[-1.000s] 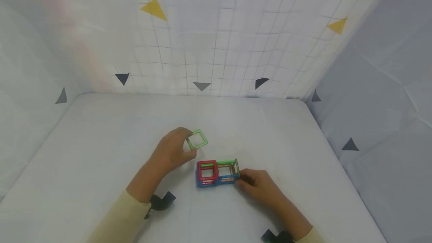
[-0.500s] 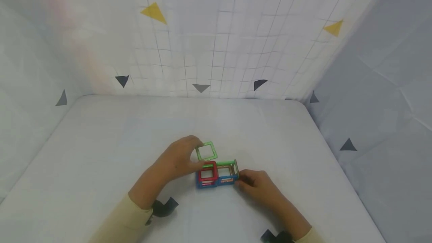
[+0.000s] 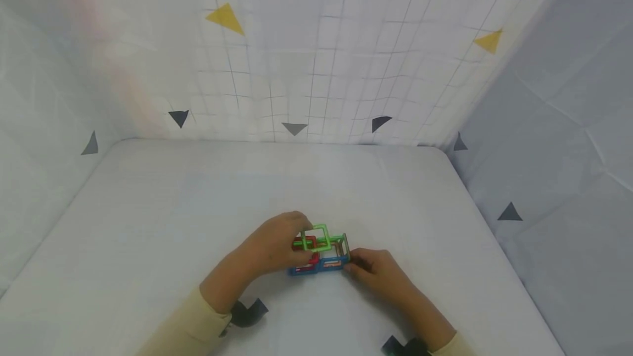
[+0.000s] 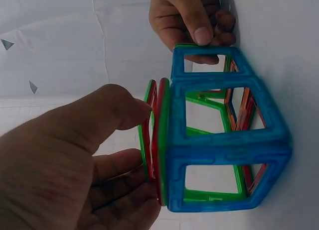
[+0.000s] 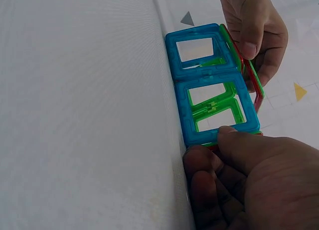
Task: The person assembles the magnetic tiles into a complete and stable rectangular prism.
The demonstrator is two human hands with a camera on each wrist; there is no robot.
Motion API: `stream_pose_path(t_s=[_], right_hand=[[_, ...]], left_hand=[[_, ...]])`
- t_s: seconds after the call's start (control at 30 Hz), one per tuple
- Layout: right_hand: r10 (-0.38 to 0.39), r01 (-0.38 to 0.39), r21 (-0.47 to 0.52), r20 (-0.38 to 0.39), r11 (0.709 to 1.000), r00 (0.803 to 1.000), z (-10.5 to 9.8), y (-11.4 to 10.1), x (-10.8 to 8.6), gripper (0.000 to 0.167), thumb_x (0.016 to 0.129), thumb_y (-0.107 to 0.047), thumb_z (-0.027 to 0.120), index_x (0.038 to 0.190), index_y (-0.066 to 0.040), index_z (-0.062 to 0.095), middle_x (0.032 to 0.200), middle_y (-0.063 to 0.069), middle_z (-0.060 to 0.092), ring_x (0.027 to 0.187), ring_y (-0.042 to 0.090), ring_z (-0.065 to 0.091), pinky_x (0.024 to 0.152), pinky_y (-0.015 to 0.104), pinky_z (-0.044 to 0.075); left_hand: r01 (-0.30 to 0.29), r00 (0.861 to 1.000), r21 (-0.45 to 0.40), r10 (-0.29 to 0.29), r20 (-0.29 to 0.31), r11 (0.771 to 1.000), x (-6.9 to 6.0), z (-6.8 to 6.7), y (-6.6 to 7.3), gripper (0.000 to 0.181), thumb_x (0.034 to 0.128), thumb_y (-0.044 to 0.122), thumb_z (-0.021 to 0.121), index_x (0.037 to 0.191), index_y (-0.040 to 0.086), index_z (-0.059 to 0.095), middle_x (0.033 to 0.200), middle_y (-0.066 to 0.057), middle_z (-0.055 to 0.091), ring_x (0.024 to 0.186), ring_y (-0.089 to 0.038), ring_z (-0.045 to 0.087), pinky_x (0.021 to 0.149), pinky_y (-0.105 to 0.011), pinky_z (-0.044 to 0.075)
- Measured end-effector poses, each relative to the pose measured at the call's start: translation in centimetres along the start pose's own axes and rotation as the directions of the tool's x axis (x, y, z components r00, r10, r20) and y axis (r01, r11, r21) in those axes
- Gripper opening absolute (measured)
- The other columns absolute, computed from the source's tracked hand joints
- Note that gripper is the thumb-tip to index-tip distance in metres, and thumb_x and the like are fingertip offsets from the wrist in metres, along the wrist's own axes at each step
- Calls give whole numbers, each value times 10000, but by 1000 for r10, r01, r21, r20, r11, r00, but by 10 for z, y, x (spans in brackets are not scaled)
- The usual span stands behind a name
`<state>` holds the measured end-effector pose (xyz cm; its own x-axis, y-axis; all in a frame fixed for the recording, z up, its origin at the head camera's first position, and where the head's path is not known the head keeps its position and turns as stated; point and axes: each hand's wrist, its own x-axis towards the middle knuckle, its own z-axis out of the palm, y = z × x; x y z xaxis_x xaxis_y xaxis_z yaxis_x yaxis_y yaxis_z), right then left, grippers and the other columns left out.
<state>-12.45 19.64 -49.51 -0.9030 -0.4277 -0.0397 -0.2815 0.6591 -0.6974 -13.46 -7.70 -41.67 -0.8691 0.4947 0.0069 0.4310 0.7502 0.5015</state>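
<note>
A two-cube frame of magnetic tiles (image 3: 332, 262) sits on the white table, with blue, green and red square frames visible. My left hand (image 3: 275, 245) pinches a loose square magnetic tile (image 3: 328, 237) between thumb and fingers. This tile looks green in the head view and shows red along its side in the left wrist view. It hovers over the frame's top, close to the red top tile (image 4: 163, 140). At the frame's right end, my right hand (image 3: 383, 272) pinches the edge, its thumb on a blue tile (image 5: 179, 98).
The white table (image 3: 148, 202) spreads around the frame on all sides. Behind it rises a white backdrop (image 3: 277, 59) with grid lines and triangle marks. A grey-white side wall (image 3: 559, 142) borders the right edge. Each wrist wears a dark strap mount (image 3: 247, 313).
My left hand has carried the loose tile rightward and toward me, from behind the tile frame to above its middle. My right hand keeps its grip at the right end.
</note>
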Motion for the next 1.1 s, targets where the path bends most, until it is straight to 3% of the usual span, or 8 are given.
stream_pose_path(t_s=[0.23, 0.5, 1.1], right_hand=[[-13, 13, 8, -16, 1000, 1000, 0, 0, 0, 194, 937, -354, 686, 1099, -252, 718, 1012, -178, 726, 990, 15, 666, 891, 274, 557], [5, -5, 1, -9, 1000, 1000, -1, -3, -1, 189, 940, -346, 679, 1101, -254, 713, 1002, -187, 720, 964, -2, 662, 863, 242, 555], [-29, 29, -10, -17, 1000, 999, 0, -2, -2, 188, 936, -311, 691, 1102, -226, 716, 996, -171, 723, 955, -1, 661, 864, 260, 563]], left_hand=[[-48, 999, 24, 48, 21, 999, 2, 4, 0, 499, 797, 351, 776, 1221, 109, 670, 1161, 40, 652, 963, -79, 563, 904, -278, 538], [-103, 995, 31, 103, 11, 994, 4, 12, 2, 442, 812, 352, 766, 1181, 127, 673, 1127, 67, 637, 974, -62, 555, 897, -260, 529], [-118, 993, 27, 118, -1, 993, 9, 19, 12, 452, 813, 360, 782, 1177, 120, 662, 1192, 34, 640, 996, -67, 568, 901, -247, 526]])
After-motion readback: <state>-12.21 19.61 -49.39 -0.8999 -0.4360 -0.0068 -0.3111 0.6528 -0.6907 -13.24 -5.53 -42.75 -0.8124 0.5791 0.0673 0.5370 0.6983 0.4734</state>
